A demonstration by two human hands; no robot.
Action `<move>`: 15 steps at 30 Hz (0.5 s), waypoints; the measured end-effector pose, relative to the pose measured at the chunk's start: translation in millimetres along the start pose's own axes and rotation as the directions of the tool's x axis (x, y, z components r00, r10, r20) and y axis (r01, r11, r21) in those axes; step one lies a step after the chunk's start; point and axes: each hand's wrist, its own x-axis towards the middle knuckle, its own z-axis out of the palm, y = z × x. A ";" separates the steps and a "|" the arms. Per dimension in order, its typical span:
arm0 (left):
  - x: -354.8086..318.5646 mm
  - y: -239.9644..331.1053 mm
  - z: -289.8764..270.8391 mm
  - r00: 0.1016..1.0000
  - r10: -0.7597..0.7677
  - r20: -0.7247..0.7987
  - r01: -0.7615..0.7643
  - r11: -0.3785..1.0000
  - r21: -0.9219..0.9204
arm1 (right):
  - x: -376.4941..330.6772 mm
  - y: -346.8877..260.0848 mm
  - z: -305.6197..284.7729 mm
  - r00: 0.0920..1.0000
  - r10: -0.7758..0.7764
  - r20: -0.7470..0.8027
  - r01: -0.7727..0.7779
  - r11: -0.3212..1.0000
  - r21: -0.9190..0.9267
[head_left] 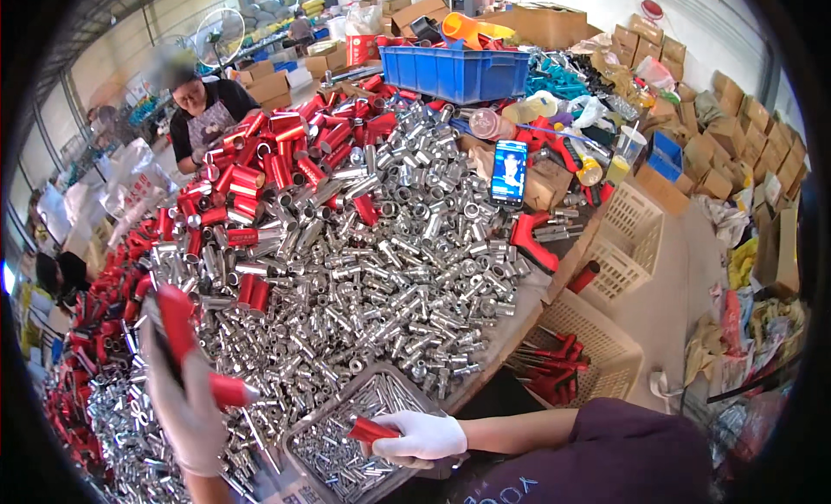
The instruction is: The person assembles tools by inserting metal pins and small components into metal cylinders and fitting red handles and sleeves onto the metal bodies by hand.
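My left hand (186, 409), in a pale glove, is raised at the lower left and closed around a red tool body (177, 322). This piece has a dark edge and a red barrel with a silvery tip; motion smears part of it. At the bottom centre my right hand (424, 436), also gloved, grips a small red part (372, 430) whose far end the fingers hide. Beneath that hand is a grey tray (299, 456) of thin metal pins (346, 448). Beyond both hands spreads a heap of silvery metal fittings (389, 287).
Red tubes (286, 145) cover the pile's far left. A blue crate (454, 75) and a lit phone (509, 172) stand at the back. On the right, a cream basket (606, 339) holds red-handled tools (558, 365). A co-worker (208, 114) sits across the table.
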 end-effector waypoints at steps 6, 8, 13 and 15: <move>-81.2 61.8 11.3 0.915 -0.283 0.289 0.314 0.947 -0.065 | -26.6 9.5 5.0 0.971 -0.239 -0.020 0.177 0.771 -0.612; -101.7 54.9 22.9 0.951 -0.214 0.222 0.227 0.973 -0.034 | -41.1 5.4 7.7 0.964 -0.266 -0.011 0.178 0.677 -0.714; -120.5 66.6 36.0 0.936 -0.301 0.181 0.316 0.947 -0.056 | -57.6 17.8 10.0 0.968 -0.244 -0.063 0.119 0.662 -0.740; -128.5 73.0 48.1 0.937 -0.302 0.173 0.317 0.946 -0.066 | -62.0 18.2 12.8 0.949 -0.307 -0.069 0.163 0.668 -0.726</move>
